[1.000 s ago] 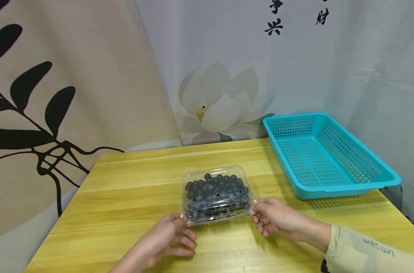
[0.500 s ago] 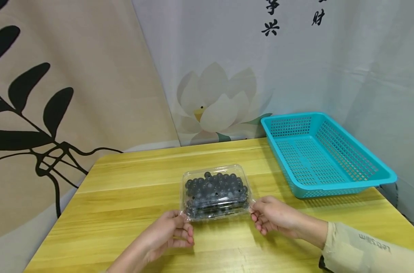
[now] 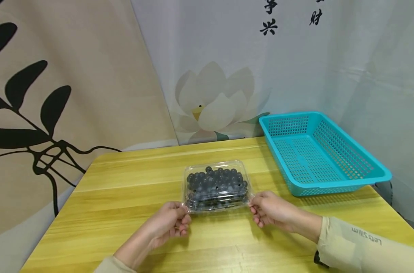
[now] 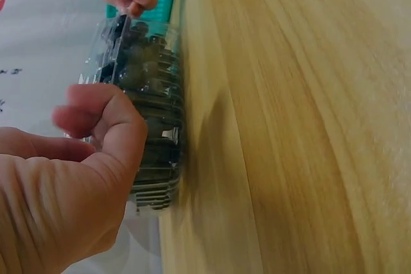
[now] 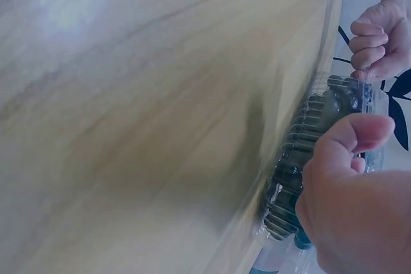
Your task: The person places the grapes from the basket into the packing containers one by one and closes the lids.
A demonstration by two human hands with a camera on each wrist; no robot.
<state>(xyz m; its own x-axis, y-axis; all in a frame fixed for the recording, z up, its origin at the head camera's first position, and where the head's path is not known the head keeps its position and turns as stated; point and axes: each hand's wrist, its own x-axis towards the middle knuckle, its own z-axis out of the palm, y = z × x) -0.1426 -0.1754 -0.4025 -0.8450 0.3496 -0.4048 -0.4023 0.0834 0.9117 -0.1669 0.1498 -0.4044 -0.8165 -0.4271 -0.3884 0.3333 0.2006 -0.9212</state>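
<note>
A clear plastic clamshell box [image 3: 217,194] filled with dark round blueberries [image 3: 215,182] is at the middle of the table in the head view, its lid closed. My left hand [image 3: 167,223] pinches its near left corner between thumb and curled fingers. At the near right corner, my right hand [image 3: 273,210] pinches the rim the same way. In the left wrist view, the ribbed side of the box [image 4: 151,104] stands close over the wood, with the left hand [image 4: 83,165] in front. From the right wrist, the right hand [image 5: 356,197] covers part of the box [image 5: 302,139].
A turquoise perforated basket [image 3: 292,161] stands at the back right of the wooden table [image 3: 125,178], its right end reaching the table's side edge. Behind hangs a printed curtain [image 3: 125,68] with leaf and flower patterns.
Both hands and the box between them have shifted slightly away from the person. The left sleeve has come into the head view. The basket appears slightly further left as the view shifts.
</note>
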